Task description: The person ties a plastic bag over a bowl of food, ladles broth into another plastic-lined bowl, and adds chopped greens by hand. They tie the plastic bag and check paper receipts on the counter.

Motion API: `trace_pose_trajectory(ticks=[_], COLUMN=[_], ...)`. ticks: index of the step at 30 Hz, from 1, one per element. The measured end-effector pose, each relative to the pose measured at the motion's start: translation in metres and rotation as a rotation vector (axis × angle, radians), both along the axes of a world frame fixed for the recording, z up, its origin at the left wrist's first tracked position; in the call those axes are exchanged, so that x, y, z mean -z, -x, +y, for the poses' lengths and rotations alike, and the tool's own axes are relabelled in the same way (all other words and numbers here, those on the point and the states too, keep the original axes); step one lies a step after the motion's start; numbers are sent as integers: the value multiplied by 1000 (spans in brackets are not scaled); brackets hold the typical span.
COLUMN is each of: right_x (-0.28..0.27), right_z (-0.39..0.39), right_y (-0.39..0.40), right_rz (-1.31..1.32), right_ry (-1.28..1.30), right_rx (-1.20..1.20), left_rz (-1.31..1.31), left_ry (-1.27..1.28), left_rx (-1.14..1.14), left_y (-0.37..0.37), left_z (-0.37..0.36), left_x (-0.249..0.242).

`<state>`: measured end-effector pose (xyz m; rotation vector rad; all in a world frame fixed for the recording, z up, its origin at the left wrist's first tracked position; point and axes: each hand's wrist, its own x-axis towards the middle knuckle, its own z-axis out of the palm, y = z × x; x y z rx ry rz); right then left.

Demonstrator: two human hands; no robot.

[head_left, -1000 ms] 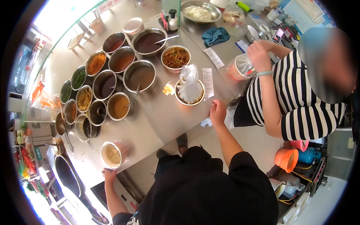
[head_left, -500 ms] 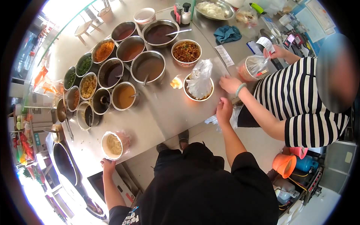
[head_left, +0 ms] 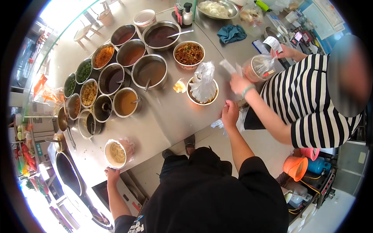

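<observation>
My left hand rests at the counter's front edge, fingers partly spread and holding nothing. Just above it stands a paper bowl of noodles with a clear plastic bag around its side. My right hand leans on the edge further right, fingers curled in with nothing visible in them. Left of and above that hand is a bowl with a bunched clear bag over dark food. A bowl of shredded brown topping sits behind it. The co-worker's hand holds a white paper slip close to my right hand.
Several metal pots of sauces and toppings crowd the counter's left half, some with ladles. A co-worker in a striped top stands at the right, beside a bagged bowl. A blue cloth lies behind. Orange bucket on the right.
The co-worker's near hand has lifted the paper slip from the counter. The view has shifted slightly. My hands stay at the counter edge.
</observation>
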<state>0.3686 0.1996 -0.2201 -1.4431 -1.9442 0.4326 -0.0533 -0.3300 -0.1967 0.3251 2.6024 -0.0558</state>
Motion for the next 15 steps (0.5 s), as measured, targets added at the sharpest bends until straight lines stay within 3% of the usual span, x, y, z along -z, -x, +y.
trace_pose_trajectory(ticks=[5, 7, 8, 10, 11, 13, 15], right_x=[27, 32, -2, -78, -120, -161, -136], right_z=[4, 15, 7, -20, -27, -38, -41], right_y=[-5, -17, -15, 9, 33, 81, 112], right_rz=[-48, -7, -43, -423, -699, -823, -847], right_ry=[-29, -129, -263, -819, -1295, -2100, -2278], right_rx=[11, -128, -226, -669, -880, -1094, -1228], left_rz=[-16, -12, -15, -18, -18, 4, -37], left_ry=[-17, -20, -11, -49, -63, -47, -58], left_rx=[7, 12, 56, 147, 187, 169, 147], left_y=[0, 1, 4, 14, 15, 12, 5], left_z=[0, -2, -6, -21, -24, -23, -13], left_x=[-2, 0, 6, 20, 23, 24, 11])
